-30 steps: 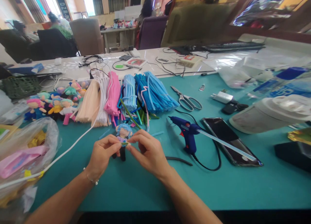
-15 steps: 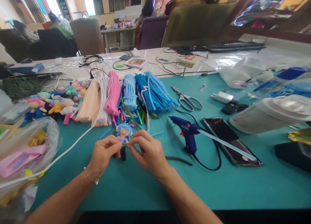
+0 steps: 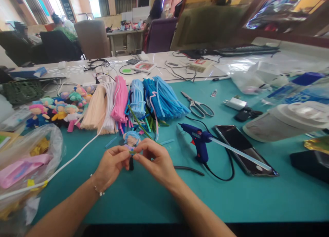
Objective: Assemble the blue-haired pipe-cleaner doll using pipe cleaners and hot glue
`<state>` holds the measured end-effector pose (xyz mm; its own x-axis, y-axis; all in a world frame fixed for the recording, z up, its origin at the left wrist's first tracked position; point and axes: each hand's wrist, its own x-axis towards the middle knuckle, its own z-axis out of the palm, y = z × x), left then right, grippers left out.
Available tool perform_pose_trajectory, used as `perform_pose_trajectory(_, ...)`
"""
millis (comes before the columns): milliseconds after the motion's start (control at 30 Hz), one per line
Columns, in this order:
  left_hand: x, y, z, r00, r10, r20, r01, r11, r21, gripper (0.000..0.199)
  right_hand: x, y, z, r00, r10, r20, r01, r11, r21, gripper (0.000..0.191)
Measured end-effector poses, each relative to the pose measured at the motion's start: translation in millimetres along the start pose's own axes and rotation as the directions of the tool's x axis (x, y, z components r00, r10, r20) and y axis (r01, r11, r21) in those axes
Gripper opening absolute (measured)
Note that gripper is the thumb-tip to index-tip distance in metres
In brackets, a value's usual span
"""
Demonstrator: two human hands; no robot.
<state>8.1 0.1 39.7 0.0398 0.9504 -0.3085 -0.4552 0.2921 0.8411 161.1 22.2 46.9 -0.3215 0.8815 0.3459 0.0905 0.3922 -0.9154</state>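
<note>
My left hand (image 3: 113, 163) is closed in a pinch on one end of a short green pipe cleaner (image 3: 131, 152). At its other end, the thumb and forefinger of my right hand (image 3: 155, 161) pinch the same piece. Just behind my fingertips is a small doll (image 3: 132, 138) with blue hair, a purple top and a dark leg; my fingers cover part of it. Whether they also grip the doll, I cannot tell. Beyond the doll stand bundles of pipe cleaners in peach (image 3: 94, 108), white, pink (image 3: 119, 100) and blue (image 3: 164, 100).
A blue glue gun (image 3: 199, 141) lies to the right, its glue stick across a phone (image 3: 244, 149). Scissors (image 3: 197, 105) rest behind it. Several finished dolls (image 3: 61, 107) and a plastic bag (image 3: 48, 144) occupy the left. A white cup (image 3: 282, 122) lies at the right.
My fingertips have come closer together over the green pipe cleaner, with the right hand shifted slightly left. Less of the doll's lower part shows now.
</note>
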Motion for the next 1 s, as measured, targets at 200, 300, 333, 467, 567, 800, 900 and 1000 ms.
perform_pose_trajectory(200, 0.8, -0.8, -4.7, 0.985, 0.162, -0.060, -0.152, 0.979, 0.138, 0.022, 2.4, -2.0, -1.2, 0.990, 0.139, -0.023, -0.133, 0.976, 0.173, 0.033)
perform_pose_trajectory(300, 6.1, 2.2, -14.4, 0.878, 0.448, -0.170, -0.354, 0.845, 0.400, 0.017, 3.9, -3.1, -3.7, 0.968, 0.250, -0.016, -0.240, 0.945, 0.224, 0.037)
perform_pose_trajectory(333, 8.3, 2.9, -18.0, 0.849, 0.499, -0.170, -0.365, 0.789, 0.493, 0.018, 4.4, -3.2, -4.3, 0.962, 0.274, -0.014, -0.264, 0.937, 0.230, 0.037)
perform_pose_trajectory(467, 15.8, 0.4, -28.5, 0.841, 0.530, -0.104, -0.276, 0.588, 0.760, 0.038, 5.8, -0.5, -5.6, 0.957, 0.285, -0.049, -0.272, 0.944, 0.184, 0.032)
perform_pose_trajectory(567, 17.3, -4.9, -29.4, 0.866, 0.500, -0.032, -0.251, 0.489, 0.835, 0.050, 6.3, 2.9, -5.9, 0.969, 0.224, -0.106, -0.216, 0.973, 0.081, 0.025)
perform_pose_trajectory(800, 19.7, -9.9, -24.1, 0.861, 0.485, 0.152, -0.261, 0.165, 0.951, 0.020, 6.9, 7.0, -2.9, 0.990, 0.069, -0.126, -0.088, 0.983, -0.159, 0.014)
perform_pose_trajectory(900, 20.9, -9.7, -22.9, 0.860, 0.484, 0.161, -0.277, 0.178, 0.944, 0.018, 7.1, 9.1, -2.1, 0.994, 0.023, -0.109, -0.049, 0.971, -0.234, 0.015)
perform_pose_trajectory(1000, 19.5, -8.5, -21.1, 0.901, 0.427, 0.080, -0.264, 0.391, 0.882, 0.012, 7.6, 8.0, -4.4, 0.995, -0.002, -0.099, -0.028, 0.954, -0.299, 0.017)
